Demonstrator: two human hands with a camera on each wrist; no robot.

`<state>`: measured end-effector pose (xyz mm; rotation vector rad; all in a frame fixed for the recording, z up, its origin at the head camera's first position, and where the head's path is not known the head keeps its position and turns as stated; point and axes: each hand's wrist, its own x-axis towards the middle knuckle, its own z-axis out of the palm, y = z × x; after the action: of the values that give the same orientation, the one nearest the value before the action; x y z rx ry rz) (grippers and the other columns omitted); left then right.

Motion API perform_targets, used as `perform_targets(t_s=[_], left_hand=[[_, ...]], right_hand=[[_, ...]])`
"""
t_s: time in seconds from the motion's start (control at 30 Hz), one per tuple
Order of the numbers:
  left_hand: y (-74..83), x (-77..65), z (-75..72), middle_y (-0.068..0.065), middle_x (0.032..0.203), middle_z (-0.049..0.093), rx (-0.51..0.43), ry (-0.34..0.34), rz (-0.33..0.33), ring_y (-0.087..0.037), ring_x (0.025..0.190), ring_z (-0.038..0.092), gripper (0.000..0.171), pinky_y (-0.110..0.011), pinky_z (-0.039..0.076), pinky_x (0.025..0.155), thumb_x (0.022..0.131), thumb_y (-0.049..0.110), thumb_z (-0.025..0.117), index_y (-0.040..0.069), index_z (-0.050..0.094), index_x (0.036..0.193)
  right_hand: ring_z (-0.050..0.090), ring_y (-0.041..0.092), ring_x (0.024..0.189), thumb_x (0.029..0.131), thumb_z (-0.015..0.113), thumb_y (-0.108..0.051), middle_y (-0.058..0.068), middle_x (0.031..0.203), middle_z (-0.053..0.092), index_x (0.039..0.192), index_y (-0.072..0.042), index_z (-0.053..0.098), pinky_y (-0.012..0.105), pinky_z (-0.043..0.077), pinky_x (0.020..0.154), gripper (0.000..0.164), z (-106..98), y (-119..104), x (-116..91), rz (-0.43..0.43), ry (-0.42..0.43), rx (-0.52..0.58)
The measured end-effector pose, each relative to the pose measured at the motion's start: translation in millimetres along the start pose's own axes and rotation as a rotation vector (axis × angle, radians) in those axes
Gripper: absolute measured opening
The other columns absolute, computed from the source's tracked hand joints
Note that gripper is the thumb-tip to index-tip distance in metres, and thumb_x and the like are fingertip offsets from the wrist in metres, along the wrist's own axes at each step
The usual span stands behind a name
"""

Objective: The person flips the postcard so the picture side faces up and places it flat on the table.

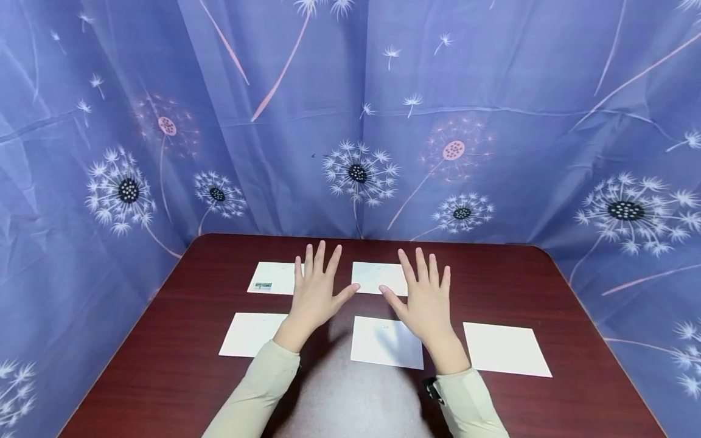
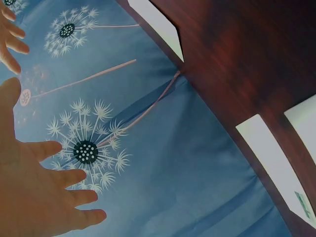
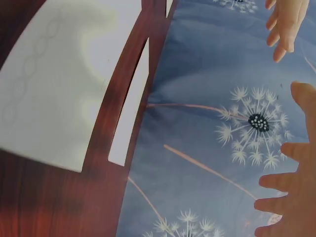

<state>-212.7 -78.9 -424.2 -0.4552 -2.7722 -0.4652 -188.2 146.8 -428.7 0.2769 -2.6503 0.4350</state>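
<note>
Worktop (image 1: 164, 347): dark red, wood-grained.
Far row: white picture-bearing card (image 1: 272, 275) at left, its right end hidden in the head view; white centre card (image 1: 378, 275) beyond the thumbs.
Near row: white left card (image 1: 251, 334), white middle card (image 1: 383, 344) and white right card (image 1: 506, 348), well apart.
Left hand (image 1: 314, 295): raised above the worktop, wide, fingers and thumb spread.
Right hand (image 1: 427, 305): raised, equally wide, thumb toward the left one.
Sleeves (image 1: 257, 383): pale.
Curtain (image 1: 301, 158): blue, dandelion-printed, behind the worktop.
</note>
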Motion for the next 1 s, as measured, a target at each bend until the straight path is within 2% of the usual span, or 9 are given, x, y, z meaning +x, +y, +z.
perform_targets(t_s=[0.2, 0.33, 0.63, 0.83, 1.0], left_hand=[[-5.6, -2.0, -4.3, -0.021, 0.156, 0.020, -0.012, 0.064, 0.037, -0.041, 0.144, 0.008, 0.079, -0.058, 0.006, 0.114, 0.090, 0.059, 0.054, 0.015, 0.031, 0.151], [-10.6, -3.8, -8.6, -0.020, 0.155, 0.023, -0.032, 0.084, 0.043, -0.039, 0.144, 0.010, 0.076, -0.056, 0.008, 0.115, 0.091, 0.058, 0.053, 0.014, 0.035, 0.150], [-24.8, -14.0, -22.1, -0.019, 0.155, 0.025, -0.125, 0.050, 0.006, -0.034, 0.146, 0.010, 0.082, -0.051, 0.007, 0.116, 0.094, 0.054, 0.050, 0.002, 0.022, 0.152], [-39.8, -24.4, -31.4, -0.018, 0.154, 0.027, -0.186, 0.057, 0.013, -0.036, 0.144, 0.017, 0.079, -0.053, 0.014, 0.115, 0.095, 0.048, 0.053, -0.001, 0.024, 0.150], [-55.0, -32.6, -37.0, -0.019, 0.153, 0.028, -0.224, 0.058, -0.007, -0.038, 0.142, 0.021, 0.078, -0.056, 0.018, 0.113, 0.095, 0.046, 0.055, -0.001, 0.025, 0.150]], right_hand=[[0.022, 0.041, 0.141, 0.090, 0.056, -0.053, 0.020, 0.153, 0.029, 0.153, -0.016, 0.025, 0.063, 0.010, 0.111, 0.079, 1.3, -10.7, 1.3, -0.027, 0.015, 0.098], [0.025, 0.041, 0.140, 0.092, 0.055, -0.050, 0.019, 0.152, 0.031, 0.153, -0.014, 0.024, 0.061, 0.012, 0.112, 0.077, 3.3, -19.7, 0.3, -0.046, -0.001, 0.151], [0.030, 0.038, 0.139, 0.094, 0.055, -0.045, 0.020, 0.151, 0.032, 0.151, -0.011, 0.030, 0.060, 0.020, 0.111, 0.071, 15.4, -49.4, 0.5, -0.120, -0.053, 0.322], [0.033, 0.040, 0.136, 0.096, 0.052, -0.045, 0.019, 0.154, 0.026, 0.152, -0.013, 0.027, 0.061, 0.027, 0.107, 0.069, 27.2, -69.3, -3.1, -0.125, -0.119, 0.472], [0.030, 0.036, 0.139, 0.096, 0.051, -0.046, 0.017, 0.156, 0.023, 0.153, -0.014, 0.025, 0.059, 0.029, 0.107, 0.070, 33.4, -82.6, -7.5, -0.097, -0.218, 0.579]])
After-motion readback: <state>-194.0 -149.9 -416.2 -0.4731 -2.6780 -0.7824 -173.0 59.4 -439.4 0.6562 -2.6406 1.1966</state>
